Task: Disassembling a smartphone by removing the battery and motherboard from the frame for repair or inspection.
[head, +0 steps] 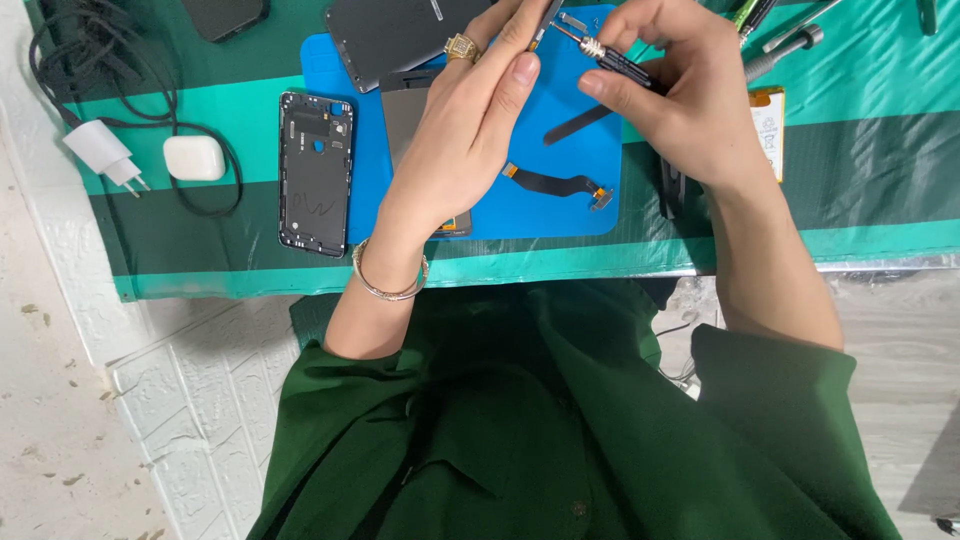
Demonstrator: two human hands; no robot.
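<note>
My left hand (465,140) is raised over a blue work mat (540,215), pinching a small thin grey part (546,18) between its fingertips; it wears a gold ring and a metal bangle. My right hand (680,95) grips a small precision screwdriver (612,55) with a silver knurled collar and black handle. Its tip points up-left at a small metal piece (572,20) next to the held part. On the mat below lie a black flex cable (555,183) and a black strip (580,122).
A grey panel (400,110) lies partly under my left hand, with a dark phone back (385,40) above it. A bare phone frame (315,172) lies left of the mat. Further left are a white charger (100,150), white earbud case (194,158) and black cable (90,50). A battery (768,125) and tools (790,45) lie right.
</note>
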